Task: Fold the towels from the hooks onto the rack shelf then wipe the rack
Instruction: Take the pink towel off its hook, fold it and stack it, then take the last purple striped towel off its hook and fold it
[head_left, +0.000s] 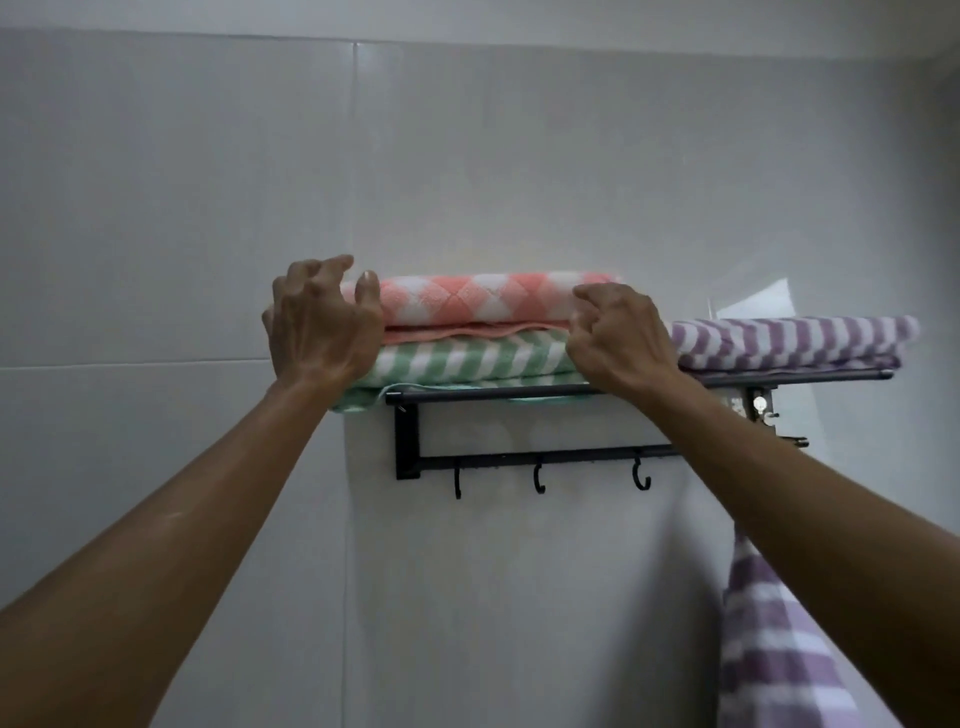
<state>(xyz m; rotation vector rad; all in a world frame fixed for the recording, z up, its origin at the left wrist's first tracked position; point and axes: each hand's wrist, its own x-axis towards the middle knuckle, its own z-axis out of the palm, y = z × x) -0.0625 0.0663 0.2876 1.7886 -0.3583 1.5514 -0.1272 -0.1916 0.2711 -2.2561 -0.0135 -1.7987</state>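
Observation:
A folded pink checked towel (467, 299) lies on top of a folded green striped towel (467, 358) on the black rack shelf (493, 393). My left hand (317, 327) is at the pink towel's left end, thumb on its front and fingers curled over the end. My right hand (618, 338) grips the towel's right end with curled fingers. A folded purple striped towel (789, 340) lies on the right part of the shelf. Another purple checked towel (769, 639) hangs below the rack's right side, partly hidden by my right forearm.
Under the shelf a black rail (519, 458) carries three bare hooks (539, 480). The rack is fixed to a white tiled wall (208, 208). The green towel's left end overhangs the shelf's left corner.

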